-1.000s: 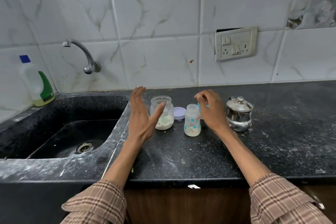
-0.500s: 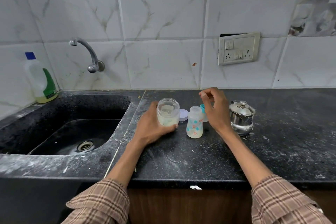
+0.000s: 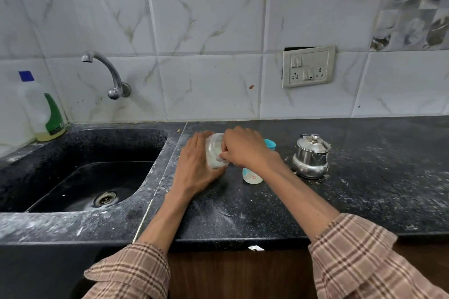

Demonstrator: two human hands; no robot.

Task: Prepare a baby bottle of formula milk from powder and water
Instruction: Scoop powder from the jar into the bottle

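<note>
My left hand [image 3: 196, 165] grips the clear glass powder jar [image 3: 213, 153] from the left and holds it tilted toward the right, just above the black counter [image 3: 243, 206]. My right hand [image 3: 245, 150] is curled at the jar's mouth, its fingertips pinching what looks like a small white scoop [image 3: 221, 158]. The baby bottle [image 3: 252, 176] with teal prints stands right of the jar, mostly hidden under my right wrist. A teal cap [image 3: 271, 144] peeks out behind that hand.
A steel kettle [image 3: 311, 156] with its lid on stands to the right on the counter. The black sink [image 3: 85, 177] lies to the left, with a wall tap [image 3: 107, 73] above it and a dish soap bottle [image 3: 43, 114] at its back corner. Powder dusts the counter.
My left hand took hold of the jar and tilted it to the right. My right hand moved left from above the bottle to the jar's mouth.
</note>
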